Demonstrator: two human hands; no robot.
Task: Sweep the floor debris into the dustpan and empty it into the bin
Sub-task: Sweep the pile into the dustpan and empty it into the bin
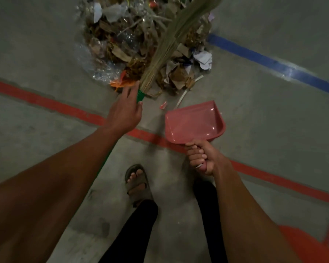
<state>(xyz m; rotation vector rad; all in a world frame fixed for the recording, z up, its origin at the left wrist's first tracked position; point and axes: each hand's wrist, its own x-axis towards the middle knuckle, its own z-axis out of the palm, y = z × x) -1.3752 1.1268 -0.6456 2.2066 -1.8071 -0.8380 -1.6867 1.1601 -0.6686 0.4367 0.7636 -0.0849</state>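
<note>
A big pile of debris (133,40), made of cardboard scraps, crumpled paper and clear plastic, lies on the concrete floor ahead of me. A straw broom (171,44) with a green handle stretches over the pile, bristles pointing up and to the right. My left hand (126,112) holds the green handle just below the bristles. A pink dustpan (194,122) hovers empty just short of the pile, its open edge toward the debris. My right hand (201,156) grips the dustpan's handle from behind.
A red floor line (46,100) runs from left to lower right under my arms. A blue line (273,61) crosses at the upper right. My sandalled foot (138,184) stands between my arms. A small pink scrap (163,105) and a white strip (182,95) lie loose near the pile.
</note>
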